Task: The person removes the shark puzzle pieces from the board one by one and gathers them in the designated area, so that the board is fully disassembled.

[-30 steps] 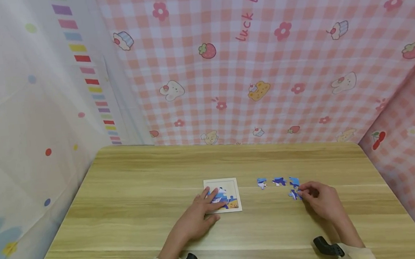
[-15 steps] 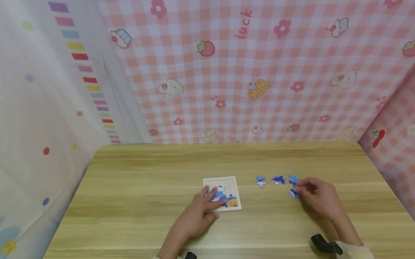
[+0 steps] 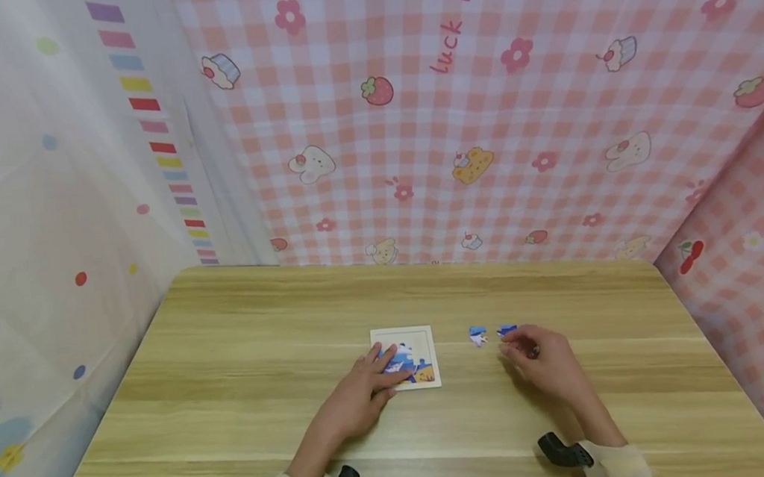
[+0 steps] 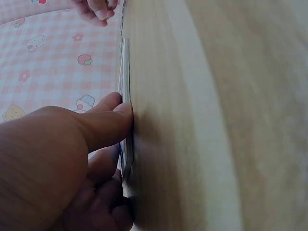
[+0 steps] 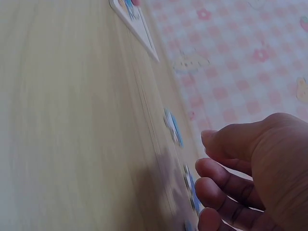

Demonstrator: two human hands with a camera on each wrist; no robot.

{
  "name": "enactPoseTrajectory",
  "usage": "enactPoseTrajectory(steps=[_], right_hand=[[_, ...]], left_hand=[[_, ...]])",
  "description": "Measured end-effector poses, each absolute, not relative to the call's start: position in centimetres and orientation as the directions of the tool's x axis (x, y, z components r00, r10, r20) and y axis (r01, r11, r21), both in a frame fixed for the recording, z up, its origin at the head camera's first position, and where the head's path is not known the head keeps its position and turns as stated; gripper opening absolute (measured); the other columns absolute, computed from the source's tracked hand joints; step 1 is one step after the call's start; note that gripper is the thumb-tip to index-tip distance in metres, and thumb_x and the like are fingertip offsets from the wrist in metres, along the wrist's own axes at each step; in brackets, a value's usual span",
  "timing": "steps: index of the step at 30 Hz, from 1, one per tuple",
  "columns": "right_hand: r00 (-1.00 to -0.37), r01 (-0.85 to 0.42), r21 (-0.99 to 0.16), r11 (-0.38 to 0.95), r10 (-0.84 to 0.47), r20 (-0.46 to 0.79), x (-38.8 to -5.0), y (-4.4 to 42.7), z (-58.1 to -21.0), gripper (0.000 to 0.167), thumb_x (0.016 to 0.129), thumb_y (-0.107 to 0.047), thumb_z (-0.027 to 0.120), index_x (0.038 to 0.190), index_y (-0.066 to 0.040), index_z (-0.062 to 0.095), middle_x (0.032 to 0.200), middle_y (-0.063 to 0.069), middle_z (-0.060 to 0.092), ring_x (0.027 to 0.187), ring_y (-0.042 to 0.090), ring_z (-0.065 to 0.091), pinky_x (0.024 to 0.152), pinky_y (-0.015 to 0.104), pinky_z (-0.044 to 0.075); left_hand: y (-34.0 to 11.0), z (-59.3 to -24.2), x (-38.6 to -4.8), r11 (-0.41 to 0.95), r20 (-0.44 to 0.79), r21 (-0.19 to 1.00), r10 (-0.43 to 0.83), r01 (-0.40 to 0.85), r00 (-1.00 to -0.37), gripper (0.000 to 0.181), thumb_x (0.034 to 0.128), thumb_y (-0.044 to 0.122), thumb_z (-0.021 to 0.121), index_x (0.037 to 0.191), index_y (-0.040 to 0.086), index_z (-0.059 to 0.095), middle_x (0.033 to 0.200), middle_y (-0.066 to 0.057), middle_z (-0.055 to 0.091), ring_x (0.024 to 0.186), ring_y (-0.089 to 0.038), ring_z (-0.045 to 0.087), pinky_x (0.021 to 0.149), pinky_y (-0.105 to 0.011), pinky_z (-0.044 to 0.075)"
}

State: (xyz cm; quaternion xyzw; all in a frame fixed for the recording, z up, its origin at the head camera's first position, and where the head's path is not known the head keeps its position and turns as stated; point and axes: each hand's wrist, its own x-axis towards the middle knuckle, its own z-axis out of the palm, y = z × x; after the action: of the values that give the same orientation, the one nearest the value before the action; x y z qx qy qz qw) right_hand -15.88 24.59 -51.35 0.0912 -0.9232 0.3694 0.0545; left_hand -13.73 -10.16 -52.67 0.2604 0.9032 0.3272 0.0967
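Head: table point(image 3: 477, 418), probably cloth backdrop point(image 3: 414, 131)

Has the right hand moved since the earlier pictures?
Yes: in the head view, the right hand has shifted left, away from the right table edge.

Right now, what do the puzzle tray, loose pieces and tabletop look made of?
Puzzle tray: likely thin wood or board, matte; pale surface, slim straight edge.
Loose pieces: card or thin wood, can't tell which; flat, with blue printed faces.
Tabletop: wood or wood-look laminate, probably satin; streaked grain.
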Motion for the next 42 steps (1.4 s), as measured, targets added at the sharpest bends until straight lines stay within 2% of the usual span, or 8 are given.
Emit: enactPoseTrajectory(steps=[7, 19, 30, 37, 42], right_hand=[[-0.966, -0.258, -0.7, 0.666, -0.197, 0.169, -16.3, 21.8, -51.3, 0.012, 0.093, -0.011, 0.075, 0.104, -0.005, 0.074, 0.083, 0.001, 0.07, 0.072, 0.007, 0.061, 0.062, 0.019, 0.053], [-0.967, -0.231, -0.729, 0.644, -0.235, 0.099, -16.8, 17.2, -51.5, 0.018, 0.093, -0.012, 0.076, 0.11, -0.007, 0.072, 0.088, 0.001, 0.069, 0.077, 0.01, 0.061, 0.067, 0.019, 0.053], [-0.948, -0.289, -0.723, 0.628, -0.291, 0.127, -17.4, 13.4, -51.6, 0.022, 0.091, -0.011, 0.077, 0.111, -0.007, 0.071, 0.093, 0.001, 0.07, 0.08, 0.009, 0.061, 0.071, 0.022, 0.054], [-0.94, -0.318, -0.711, 0.628, -0.306, 0.151, -17.8, 11.8, -52.4, 0.019, 0.09, -0.011, 0.078, 0.108, -0.008, 0.073, 0.094, 0.003, 0.07, 0.082, 0.012, 0.061, 0.071, 0.023, 0.051], [-0.951, -0.296, -0.676, 0.675, -0.277, 0.141, -17.5, 11.3, -53.0, 0.015, 0.09, -0.017, 0.079, 0.104, -0.014, 0.074, 0.091, -0.002, 0.063, 0.079, 0.009, 0.053, 0.069, 0.021, 0.046]], left_hand=[[-10.1, -52.7, -13.7, 0.669, 0.003, 0.615, 0.527, 0.417, -0.85, 0.041, 0.1026, 0.011, 0.06, 0.142, 0.02, 0.063, 0.166, -0.012, 0.035, 0.158, -0.04, 0.021, 0.127, -0.06, 0.022], [-10.1, -52.6, -13.7, 0.666, 0.019, 0.612, 0.528, 0.427, -0.849, 0.038, 0.1027, 0.012, 0.06, 0.14, 0.018, 0.065, 0.165, -0.015, 0.035, 0.157, -0.041, 0.023, 0.126, -0.06, 0.022], [-10.1, -52.4, -13.7, 0.681, 0.013, 0.59, 0.529, 0.433, -0.849, 0.04, 0.1026, 0.012, 0.06, 0.141, 0.021, 0.064, 0.165, -0.015, 0.036, 0.156, -0.043, 0.023, 0.123, -0.063, 0.028], [-10.1, -52.4, -13.6, 0.688, 0.015, 0.576, 0.532, 0.442, -0.847, 0.04, 0.1036, 0.014, 0.058, 0.142, 0.024, 0.063, 0.165, -0.016, 0.036, 0.156, -0.045, 0.021, 0.124, -0.069, 0.02], [-10.1, -52.3, -13.6, 0.687, 0.019, 0.573, 0.534, 0.447, -0.845, 0.041, 0.1036, 0.015, 0.058, 0.143, 0.025, 0.062, 0.165, -0.015, 0.035, 0.156, -0.045, 0.021, 0.124, -0.07, 0.019]])
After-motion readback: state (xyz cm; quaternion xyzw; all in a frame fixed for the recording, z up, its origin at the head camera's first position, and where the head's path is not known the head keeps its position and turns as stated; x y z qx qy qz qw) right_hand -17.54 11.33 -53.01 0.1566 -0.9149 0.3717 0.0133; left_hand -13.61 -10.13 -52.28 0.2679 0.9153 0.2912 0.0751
